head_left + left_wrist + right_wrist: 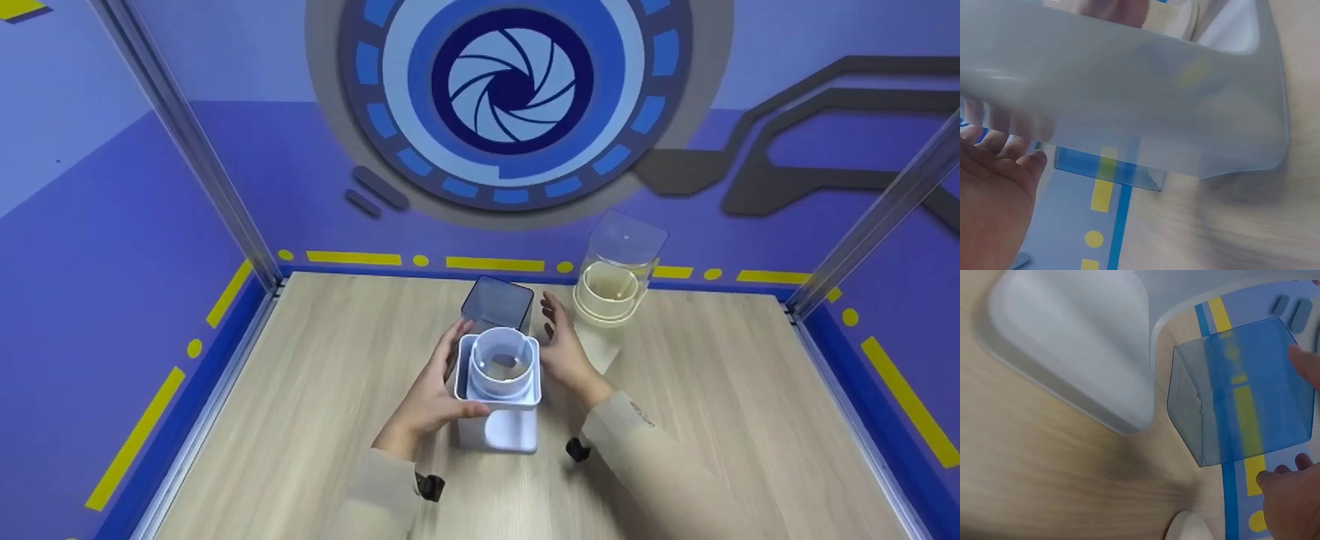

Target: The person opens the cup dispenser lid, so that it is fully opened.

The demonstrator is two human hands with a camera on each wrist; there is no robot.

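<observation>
A white dispenser stand [499, 401] stands upright on the table, with a square rim and a round collar [504, 364] inside its top. My left hand [429, 394] holds its left side, the thumb at the front of the rim and the fingers toward the back corner. In the left wrist view, the fingertips of that hand [1002, 169] meet the pale wall [1129, 95]. My right hand [566, 356] is beside the stand's right side, fingers extended and holding nothing. A smoky clear square container [499, 300] sits just behind the stand; the right wrist view shows it too [1241, 391].
A cream dispenser [606, 304] with a clear hopper [628, 236] stands at the back right, behind my right hand. Blue printed panels [262, 180] and metal posts [187, 135] bound the wooden table [300, 435].
</observation>
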